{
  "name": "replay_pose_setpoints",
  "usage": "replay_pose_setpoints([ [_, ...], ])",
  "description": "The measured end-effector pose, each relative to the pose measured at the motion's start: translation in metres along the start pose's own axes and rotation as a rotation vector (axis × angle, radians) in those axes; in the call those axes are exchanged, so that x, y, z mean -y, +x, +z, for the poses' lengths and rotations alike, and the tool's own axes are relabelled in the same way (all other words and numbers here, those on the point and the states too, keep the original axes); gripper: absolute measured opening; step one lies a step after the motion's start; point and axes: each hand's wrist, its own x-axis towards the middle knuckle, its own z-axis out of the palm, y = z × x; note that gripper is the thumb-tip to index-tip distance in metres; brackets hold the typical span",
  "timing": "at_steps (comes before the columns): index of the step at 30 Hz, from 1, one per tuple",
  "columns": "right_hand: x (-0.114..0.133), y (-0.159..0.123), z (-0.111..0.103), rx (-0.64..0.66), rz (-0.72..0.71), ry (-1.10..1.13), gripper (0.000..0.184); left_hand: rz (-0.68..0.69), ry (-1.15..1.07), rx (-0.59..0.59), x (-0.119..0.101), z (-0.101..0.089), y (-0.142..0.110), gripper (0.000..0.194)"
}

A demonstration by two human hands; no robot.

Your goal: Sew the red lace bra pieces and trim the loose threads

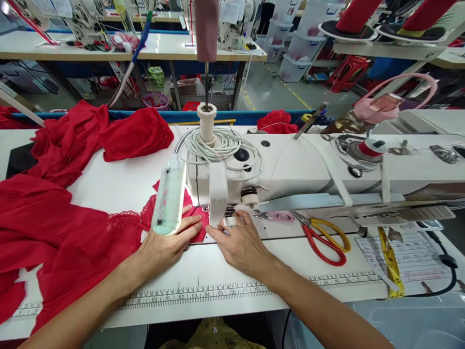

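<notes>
A white sewing machine (290, 169) stands across the table. Red fabric with a lace edge (72, 237) lies at the left and runs under the machine's needle area. My left hand (167, 242) lies flat on the red fabric just left of the presser foot, fingers stretched out. My right hand (240, 245) rests on the table right of the needle, its fingers stretched toward the fabric's edge under the foot; the fingertips are partly hidden by the machine head. A pale green lamp (169, 198) on the machine hangs above my left hand.
Red-and-yellow scissors (323, 237) and small pink snips (276, 216) lie right of the needle. A yellow tape measure (390, 261) and a printed sheet (403, 257) sit at the far right. More red fabric (134, 133) is piled behind. A ruler strip (203, 293) lines the table's front.
</notes>
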Motion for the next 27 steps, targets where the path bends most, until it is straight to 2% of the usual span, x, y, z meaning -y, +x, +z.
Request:
replay_pose_setpoints([
  [4, -0.002, 0.003, 0.002, 0.046, 0.046, -0.023, 0.033, -0.035, -0.02, 0.05, 0.005, -0.002, 0.009, 0.043],
  [7, -0.003, 0.004, 0.003, 0.046, 0.059, -0.031, 0.036, -0.04, 0.048, 0.043, -0.007, -0.009, 0.022, 0.037],
  [10, -0.004, 0.001, 0.006, -0.03, 0.061, -0.036, 0.03, -0.117, 0.168, -0.005, -0.027, -0.015, 0.031, 0.023],
  [13, -0.005, -0.001, 0.009, -0.121, 0.072, -0.029, 0.022, -0.27, 0.167, 0.075, -0.036, -0.017, 0.033, 0.025],
  [17, -0.005, -0.002, 0.009, -0.167, 0.089, -0.011, 0.021, -0.354, -0.011, 0.27, -0.02, -0.02, 0.03, 0.016],
  [19, -0.004, -0.003, 0.009, -0.179, 0.085, 0.002, 0.022, -0.368, -0.107, 0.326, -0.007, -0.025, 0.029, 0.01],
  [21, -0.002, -0.003, 0.009, -0.185, 0.083, 0.014, 0.022, -0.382, -0.194, 0.354, 0.002, -0.031, 0.029, 0.013],
  [24, -0.001, -0.004, 0.008, -0.179, 0.087, 0.029, 0.021, -0.398, -0.178, 0.3, 0.001, -0.039, 0.028, 0.017],
  [27, -0.001, -0.004, 0.009, -0.168, 0.091, 0.039, 0.021, -0.366, 0.088, 0.139, -0.014, -0.04, 0.025, 0.023],
])
